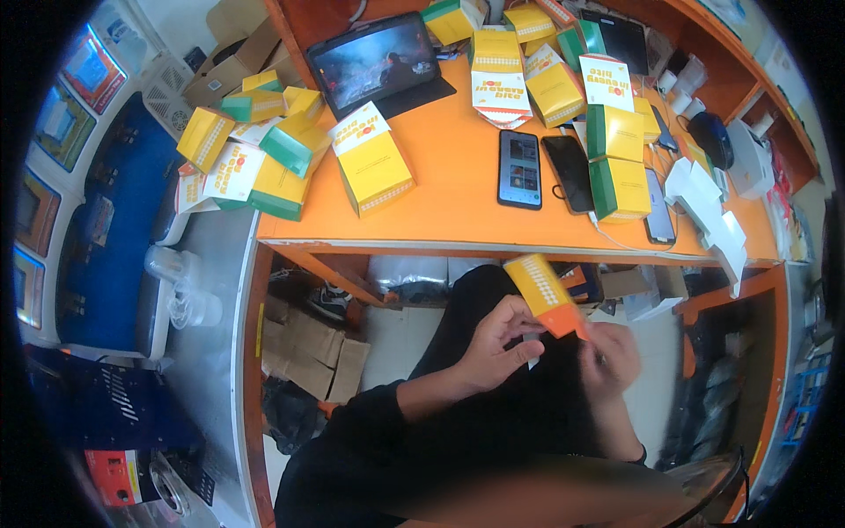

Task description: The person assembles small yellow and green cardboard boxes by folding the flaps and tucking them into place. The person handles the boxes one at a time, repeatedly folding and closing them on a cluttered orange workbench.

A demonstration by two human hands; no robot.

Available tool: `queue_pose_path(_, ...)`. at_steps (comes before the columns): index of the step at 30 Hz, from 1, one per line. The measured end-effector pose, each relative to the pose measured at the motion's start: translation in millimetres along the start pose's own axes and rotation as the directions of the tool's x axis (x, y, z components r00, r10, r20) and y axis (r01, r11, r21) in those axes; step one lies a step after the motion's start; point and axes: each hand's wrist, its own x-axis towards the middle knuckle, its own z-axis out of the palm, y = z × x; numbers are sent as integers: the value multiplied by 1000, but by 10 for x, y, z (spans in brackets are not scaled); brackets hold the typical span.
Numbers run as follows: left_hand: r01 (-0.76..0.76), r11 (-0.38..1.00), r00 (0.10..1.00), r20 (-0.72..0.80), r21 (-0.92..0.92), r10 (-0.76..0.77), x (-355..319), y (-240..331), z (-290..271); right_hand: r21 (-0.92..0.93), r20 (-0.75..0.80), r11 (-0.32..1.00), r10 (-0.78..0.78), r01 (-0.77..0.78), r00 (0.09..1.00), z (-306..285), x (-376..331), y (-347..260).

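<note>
1. An orange desk (458,189) carries yellow-green cartons (374,163), a tablet (378,62) and phones (519,169).
2. Near, below the desk edge, the left hand (497,343) pinches a flat yellow-orange carton (544,295).
3. The right hand (613,356) curls its fingers around the carton's lower end.

An orange wooden worktop (458,189) with raised side shelves stands beyond the hands; grey floor (211,264) lies to their left, beside a blue mat (106,229).
</note>
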Motion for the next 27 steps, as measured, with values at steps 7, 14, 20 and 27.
queue_pose_path(7,51,997,971,-237,60,-35,-94,-4,218,116,156,988,-119,101,981,20,-77,-323)
queue_pose_path(14,-76,743,965,-140,665,223,-175,54,300,184,-30,981,70,-63,997,-122,-124,-381)
queue_pose_path(20,-231,630,962,76,741,263,-218,108,411,172,19,982,82,-84,996,-170,-191,-361)
queue_pose_path(27,-158,767,981,12,621,193,-236,61,433,82,-51,997,11,-7,999,-188,-185,-389)
